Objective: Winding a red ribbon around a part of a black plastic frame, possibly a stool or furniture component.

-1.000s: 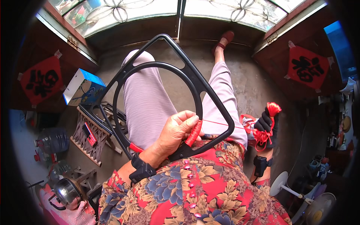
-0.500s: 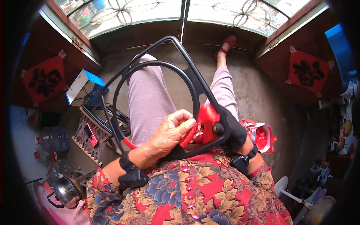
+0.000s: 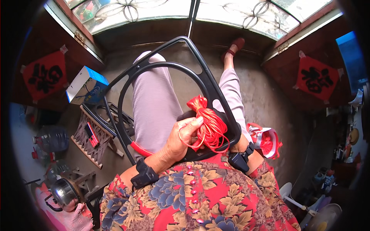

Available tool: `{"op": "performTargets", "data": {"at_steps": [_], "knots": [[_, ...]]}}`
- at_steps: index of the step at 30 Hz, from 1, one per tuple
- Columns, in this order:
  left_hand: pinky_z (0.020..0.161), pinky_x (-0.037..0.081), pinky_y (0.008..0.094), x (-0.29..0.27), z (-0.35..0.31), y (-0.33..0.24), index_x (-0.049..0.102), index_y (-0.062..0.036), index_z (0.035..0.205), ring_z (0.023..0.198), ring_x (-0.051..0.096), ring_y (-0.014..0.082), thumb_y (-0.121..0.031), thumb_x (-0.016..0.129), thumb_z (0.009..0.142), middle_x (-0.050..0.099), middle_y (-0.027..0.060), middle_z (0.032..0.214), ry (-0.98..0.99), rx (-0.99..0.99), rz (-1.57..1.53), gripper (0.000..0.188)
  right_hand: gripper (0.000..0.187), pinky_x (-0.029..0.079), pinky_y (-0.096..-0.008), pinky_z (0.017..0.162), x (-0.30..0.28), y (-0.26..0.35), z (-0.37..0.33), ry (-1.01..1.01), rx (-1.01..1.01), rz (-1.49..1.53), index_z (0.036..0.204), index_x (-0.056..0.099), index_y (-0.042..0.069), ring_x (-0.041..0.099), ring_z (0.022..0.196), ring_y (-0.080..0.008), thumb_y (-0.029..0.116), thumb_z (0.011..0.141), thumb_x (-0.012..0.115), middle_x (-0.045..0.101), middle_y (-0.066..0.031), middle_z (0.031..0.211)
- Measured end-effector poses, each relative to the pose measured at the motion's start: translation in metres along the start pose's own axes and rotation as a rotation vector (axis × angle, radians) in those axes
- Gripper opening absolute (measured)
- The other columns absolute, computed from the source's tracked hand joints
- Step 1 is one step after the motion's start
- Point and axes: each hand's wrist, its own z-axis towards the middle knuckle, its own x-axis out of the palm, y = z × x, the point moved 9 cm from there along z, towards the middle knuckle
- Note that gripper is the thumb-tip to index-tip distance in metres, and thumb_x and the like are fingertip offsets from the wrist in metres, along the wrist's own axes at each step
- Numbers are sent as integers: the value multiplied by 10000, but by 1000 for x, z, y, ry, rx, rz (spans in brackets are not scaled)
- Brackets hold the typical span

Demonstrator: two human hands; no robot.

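Observation:
A black frame (image 3: 211, 72), with an inner ring joined to an angular outer bar, lies across my lap. Red cord is wrapped tightly along a stretch of its lower left bar. My left hand (image 3: 178, 137) is closed, thumb against fingers, on a looped bundle of red cord (image 3: 210, 129) over the frame's lower right part. One strand loops around below my fingers. My right hand (image 3: 221, 115), in a black glove, is behind the frame and the bundle; its fingers are mostly hidden, so their grip cannot be made out.
Left of my legs stand a blue and white box (image 3: 86, 86) and a strap-seated folding stool (image 3: 86, 133) carrying a red phone (image 3: 91, 134). A kettle (image 3: 66, 191) and plastic bottles (image 3: 52, 138) sit further left. A bag with red cord (image 3: 268, 142) is by my right wrist.
The red bundle has moved from the right hand's side to my left hand and shows as clear loops. My right hand has slipped behind the frame, which has shifted slightly right.

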Motion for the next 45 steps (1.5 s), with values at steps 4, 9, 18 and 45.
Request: {"op": "performTargets", "data": {"at_steps": [4, 9, 18, 45], "knots": [[696, 551, 355, -2, 3, 11, 557, 22, 1059, 789, 650, 227, -336, 396, 970, 642, 169, 961, 127, -77, -114, 403, 304, 465, -307, 843, 23, 24, -2, 12, -161, -162, 1184, 513, 20, 589, 924, -199, 162, 916, 495, 582, -105, 1062], [695, 553, 386, -1, 0, 19, 553, 0, 1076, 814, 637, 291, -326, 397, 956, 628, 210, 972, 203, -202, -410, 381, 259, 440, -283, 822, 10, 73, -17, -6, -332, 144, 1153, 478, 12, 563, 867, -182, 152, 939, 441, 555, -84, 964], [575, 562, 312, -4, 2, 11, 552, -19, 1033, 705, 648, 202, -284, 510, 942, 643, 158, 865, 82, -180, -179, 283, 205, 403, -227, 579, -32, 101, -78, 209, -291, 644, 1045, 474, -17, 449, 566, -122, 163, 961, 429, 457, -23, 735], [687, 547, 307, -12, 9, 3, 565, 29, 1070, 793, 650, 186, -286, 448, 966, 644, 125, 990, -54, 154, -25, 351, 484, 426, -288, 933, 26, 27, -12, 140, -173, -504, 1312, 420, 3, 531, 1084, -197, 32, 850, 562, 489, -126, 1262]]}}
